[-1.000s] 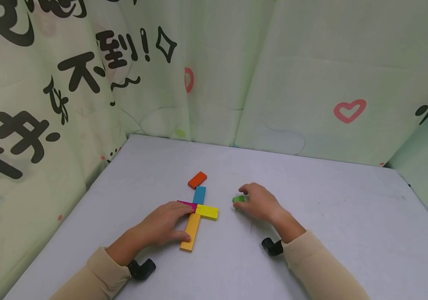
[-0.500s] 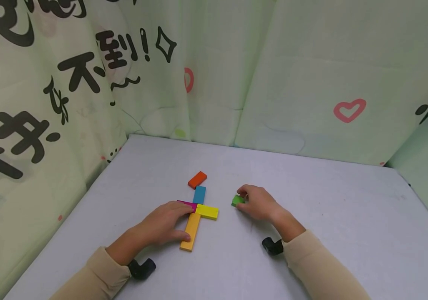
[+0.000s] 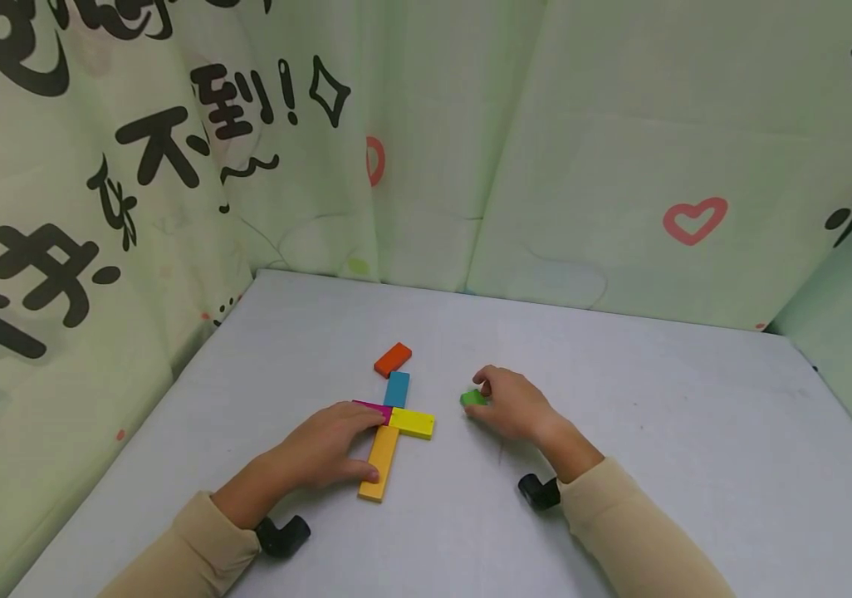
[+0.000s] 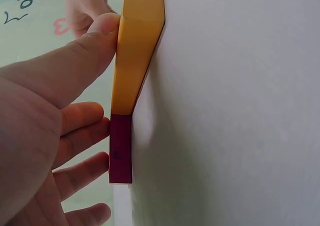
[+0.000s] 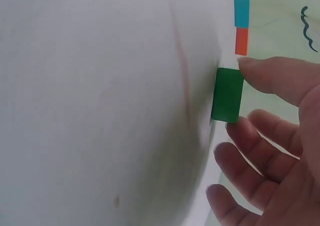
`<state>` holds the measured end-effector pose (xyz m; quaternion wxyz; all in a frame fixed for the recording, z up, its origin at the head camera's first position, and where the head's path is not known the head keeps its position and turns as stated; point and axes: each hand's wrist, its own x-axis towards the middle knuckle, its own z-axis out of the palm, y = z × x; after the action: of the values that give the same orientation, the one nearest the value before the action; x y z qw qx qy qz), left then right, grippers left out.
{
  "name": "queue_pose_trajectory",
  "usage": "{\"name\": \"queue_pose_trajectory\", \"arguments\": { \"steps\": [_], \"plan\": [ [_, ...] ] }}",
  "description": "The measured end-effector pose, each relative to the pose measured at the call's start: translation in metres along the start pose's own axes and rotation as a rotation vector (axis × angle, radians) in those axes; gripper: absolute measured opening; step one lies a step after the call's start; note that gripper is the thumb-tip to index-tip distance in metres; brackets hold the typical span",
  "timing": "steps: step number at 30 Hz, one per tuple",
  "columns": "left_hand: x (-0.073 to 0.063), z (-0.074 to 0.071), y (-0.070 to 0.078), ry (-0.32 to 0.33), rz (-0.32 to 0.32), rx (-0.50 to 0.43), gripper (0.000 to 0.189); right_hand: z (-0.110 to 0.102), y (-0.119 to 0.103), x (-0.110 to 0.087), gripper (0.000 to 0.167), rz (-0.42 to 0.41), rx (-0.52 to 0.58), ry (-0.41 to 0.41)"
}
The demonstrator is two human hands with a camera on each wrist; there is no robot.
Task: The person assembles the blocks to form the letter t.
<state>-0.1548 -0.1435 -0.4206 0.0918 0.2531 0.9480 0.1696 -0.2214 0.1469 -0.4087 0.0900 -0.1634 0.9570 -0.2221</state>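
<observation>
White counter (image 3: 620, 399) forms the work surface; a pale green curtain (image 3: 605, 149) printed with dark characters and pink hearts stands behind it and along its sides. On the counter's middle area, the green block (image 3: 472, 398) is located to the right of the other blocks, apart from them. Right hand (image 3: 516, 404): grip clamped on the green block, thumb at one end and a fingertip at the opposite end. Whether the block contacts the counter cannot be determined with certainty from these angles.

Left hand (image 3: 325, 448): grip apart, thumb against the amber block (image 3: 383, 457) and fingertips at the magenta block (image 4: 120, 148); neither block is clamped. The yellow block (image 3: 413, 423) extends rightward from the magenta block, above the amber block's far end. The blue block (image 3: 397, 389) extends away from this junction. The red block (image 3: 393, 359) lies at an angle next to the blue block's far end. Beige sleeves (image 3: 643, 527) cover both forearms; a black fitting (image 3: 283, 536) projects at each wrist.
</observation>
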Motion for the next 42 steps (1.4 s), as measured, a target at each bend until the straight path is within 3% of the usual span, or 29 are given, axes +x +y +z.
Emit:
{"name": "queue_pose_trajectory", "arguments": {
  "steps": [19, 42],
  "plan": [
    [-0.001, -0.001, -0.001, -0.007, 0.026, -0.019, 0.072, -0.001, -0.005, -0.012, 0.034, -0.029, 0.020, 0.005],
    [-0.001, -0.002, -0.002, 0.011, 0.042, -0.019, 0.072, 0.012, -0.051, -0.037, 0.029, -0.158, 0.026, -0.008]
  ]
}}
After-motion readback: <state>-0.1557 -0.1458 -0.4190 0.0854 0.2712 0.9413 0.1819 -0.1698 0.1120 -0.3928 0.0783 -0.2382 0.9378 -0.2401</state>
